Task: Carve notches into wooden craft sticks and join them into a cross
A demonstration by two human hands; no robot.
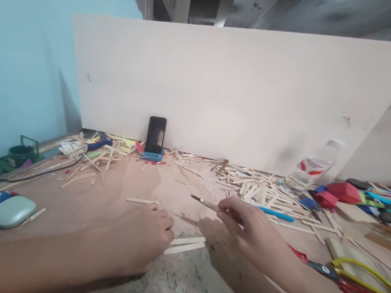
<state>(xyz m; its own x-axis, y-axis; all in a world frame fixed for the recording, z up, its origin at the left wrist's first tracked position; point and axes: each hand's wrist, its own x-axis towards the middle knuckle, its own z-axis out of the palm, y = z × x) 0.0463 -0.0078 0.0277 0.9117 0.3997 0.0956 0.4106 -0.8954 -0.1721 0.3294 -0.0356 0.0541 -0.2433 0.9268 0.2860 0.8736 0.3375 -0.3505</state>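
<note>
My left hand [146, 238] rests low over the table with its fingers curled in. What the fingertips hold, if anything, is hidden. Two pale wooden craft sticks [186, 247] lie side by side at its right edge, close to the fingers. Another craft stick [139, 200] lies just beyond the knuckles. Pinched in my right hand [242, 224] is a slim tool with a wooden handle [210, 204], a metal collar and a dark tip pointing left. That tip is above the table, apart from the sticks. A blue pen-like object [277, 214] lies behind my right hand.
Red-and-yellow-handled scissors [339, 275] lie by my right forearm. Loose craft sticks [259, 189] are heaped at the back right, near a tilted plastic bottle [312, 168]. A phone [155, 135] stands before the white board [228, 87]. At left are a pale green case [11, 211] and a black cable [31, 172].
</note>
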